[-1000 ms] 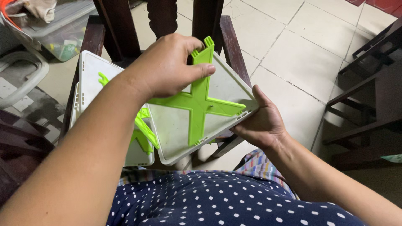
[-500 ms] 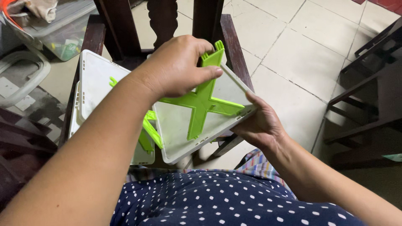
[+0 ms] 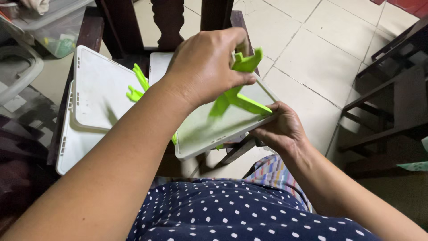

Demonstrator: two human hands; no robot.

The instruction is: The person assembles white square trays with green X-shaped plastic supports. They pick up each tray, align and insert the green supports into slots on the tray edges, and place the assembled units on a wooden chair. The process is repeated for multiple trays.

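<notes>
A dark wooden chair carries stacked white plastic panels with a green cross piece lying on them. Just in front, the right hand grips the edge of a tilted white panel. Above it, the left hand has its fingers pinched on a green cross-shaped brace, blurred, touching the panel's face.

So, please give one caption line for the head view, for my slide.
Left hand grips a green plastic cross-shaped piece on a white plastic square panel held by the right hand.
</notes>
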